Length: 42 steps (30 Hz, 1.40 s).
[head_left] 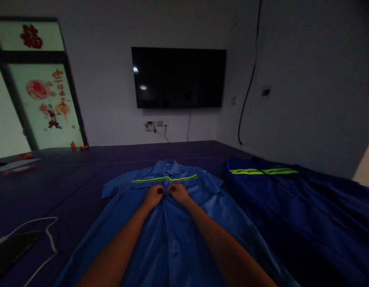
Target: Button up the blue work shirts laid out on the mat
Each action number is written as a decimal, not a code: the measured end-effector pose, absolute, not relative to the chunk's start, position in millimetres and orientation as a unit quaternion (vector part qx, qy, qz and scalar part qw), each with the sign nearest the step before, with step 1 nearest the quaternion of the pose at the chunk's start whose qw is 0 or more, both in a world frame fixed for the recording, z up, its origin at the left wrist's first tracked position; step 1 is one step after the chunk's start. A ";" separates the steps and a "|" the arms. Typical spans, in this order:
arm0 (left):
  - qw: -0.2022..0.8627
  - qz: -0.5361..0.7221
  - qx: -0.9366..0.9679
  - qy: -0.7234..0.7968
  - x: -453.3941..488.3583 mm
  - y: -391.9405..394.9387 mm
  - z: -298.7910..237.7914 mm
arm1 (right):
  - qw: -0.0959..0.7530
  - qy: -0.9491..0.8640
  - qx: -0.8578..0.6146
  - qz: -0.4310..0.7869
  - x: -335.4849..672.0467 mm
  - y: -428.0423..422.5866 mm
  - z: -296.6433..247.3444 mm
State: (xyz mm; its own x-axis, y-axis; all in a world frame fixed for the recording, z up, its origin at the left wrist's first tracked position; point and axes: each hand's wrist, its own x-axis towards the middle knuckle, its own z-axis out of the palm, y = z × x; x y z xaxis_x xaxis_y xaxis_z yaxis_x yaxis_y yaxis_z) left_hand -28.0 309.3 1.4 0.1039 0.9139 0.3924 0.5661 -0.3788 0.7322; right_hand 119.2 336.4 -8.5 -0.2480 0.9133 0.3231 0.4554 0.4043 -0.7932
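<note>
A blue short-sleeved work shirt (184, 227) lies spread out front side up, its collar at the far end and a yellow-green reflective stripe across the chest. At the front placket, just below the stripe, my left hand (154, 195) pinches the shirt's edge with curled fingers. Close beside it on the right, my right hand (177, 193) also pinches the placket. A small gap separates the two hands. Whatever lies right between the fingertips, a button perhaps, is too small and dark to make out.
A darker blue garment (280, 203) with a reflective stripe lies to the right. A dark phone-like slab (17, 249) and a white cable (51, 235) are at the lower left. Small orange items (73, 145) sit by the glass door. A television (179, 77) hangs on the wall ahead.
</note>
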 end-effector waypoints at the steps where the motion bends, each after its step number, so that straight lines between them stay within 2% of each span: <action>1: 0.205 0.426 0.714 0.516 -28.2 309.3 1.1 | 0.402 -0.735 -0.465 0.285 119.1 336.1 -8.3; 13: 0.208 0.443 0.702 0.518 -30.4 311.2 -1.1 | 0.425 -0.731 -0.456 0.278 118.3 335.5 -10.5; 18: 0.317 0.475 0.673 0.469 -32.3 304.9 2.8 | 0.394 -0.760 -0.447 0.260 118.0 329.6 -7.6; 21: 0.340 0.474 0.657 0.477 -32.9 299.3 4.6 | 0.370 -0.786 -0.425 0.256 122.4 318.4 -6.7; 29: 0.280 0.396 0.711 0.510 -36.2 259.2 6.1 | 0.350 -0.833 -0.373 0.210 143.9 253.4 -10.5; 36: 0.150 0.337 0.793 0.485 -30.4 206.1 0.8 | 0.419 -0.756 -0.458 0.206 136.9 219.2 0.8; 42: 0.077 0.280 0.825 0.484 -21.5 198.7 5.3 | 0.337 -0.777 -0.526 0.080 129.9 201.9 7.2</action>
